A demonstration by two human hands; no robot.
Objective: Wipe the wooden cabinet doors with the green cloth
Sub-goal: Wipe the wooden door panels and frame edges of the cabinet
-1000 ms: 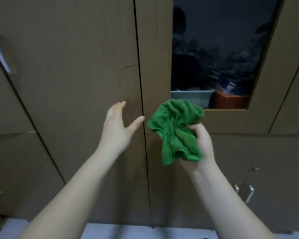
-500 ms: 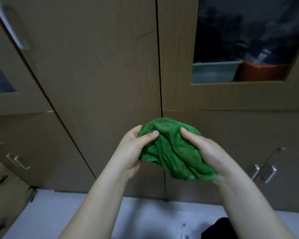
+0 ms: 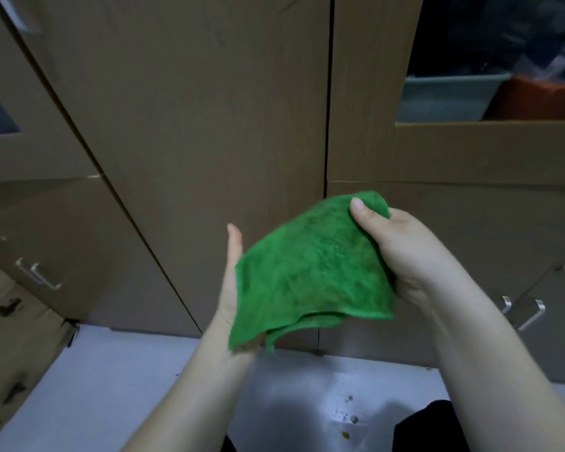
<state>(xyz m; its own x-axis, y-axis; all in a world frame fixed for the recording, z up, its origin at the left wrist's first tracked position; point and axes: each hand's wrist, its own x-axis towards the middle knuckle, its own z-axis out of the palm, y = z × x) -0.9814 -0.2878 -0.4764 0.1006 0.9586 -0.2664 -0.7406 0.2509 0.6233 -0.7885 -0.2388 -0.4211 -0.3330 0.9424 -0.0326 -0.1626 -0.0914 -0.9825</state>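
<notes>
The green cloth (image 3: 310,272) is spread out flat between my two hands, in front of the lower wooden cabinet doors (image 3: 209,125). My right hand (image 3: 402,256) pinches its upper right corner, thumb on top. My left hand (image 3: 232,275) lies flat under the cloth's left side with straight fingers; most of it is hidden by the cloth. Neither the cloth nor a hand touches the doors.
A glass-fronted door at the upper right shows a grey bin (image 3: 447,96) and an orange box (image 3: 535,99) inside. Metal handles sit at the lower left (image 3: 38,274) and lower right (image 3: 532,313). A pale floor (image 3: 128,386) with small crumbs lies below.
The cloth, bunched in a ball between both hands before, is now opened out into a flat sheet. The view has tilted further down.
</notes>
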